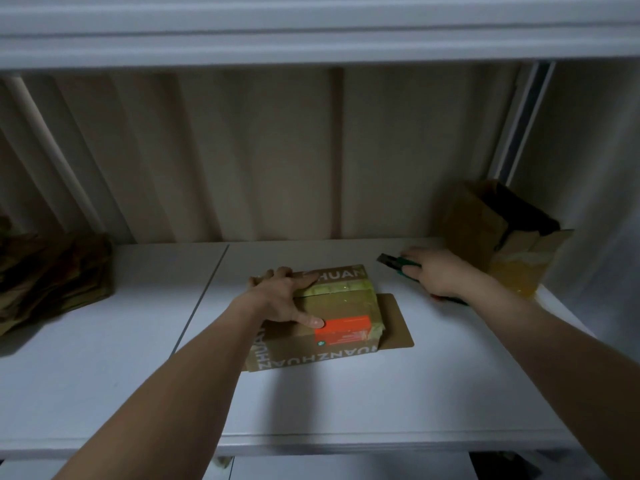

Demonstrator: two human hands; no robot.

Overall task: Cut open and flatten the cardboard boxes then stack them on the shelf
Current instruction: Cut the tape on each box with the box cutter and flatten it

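Observation:
A flattened brown cardboard box (346,306) with white lettering, clear tape and an orange label lies on the white shelf (311,403), near its middle. My left hand (284,296) presses flat on the box's left part, fingers spread. To the right, my right hand (433,275) lies over a green-handled cutter (391,263) on the shelf, fingers curled round its handle; the dark tip sticks out to the left. An opened, upright cardboard box (485,230) stands at the shelf's back right, just behind my right hand.
A pile of crumpled brown paper or cardboard (52,275) sits at the shelf's far left. A corrugated wall panel closes the back, and another shelf board (311,32) runs overhead. A yellowish taped flap (519,275) hangs from the upright box.

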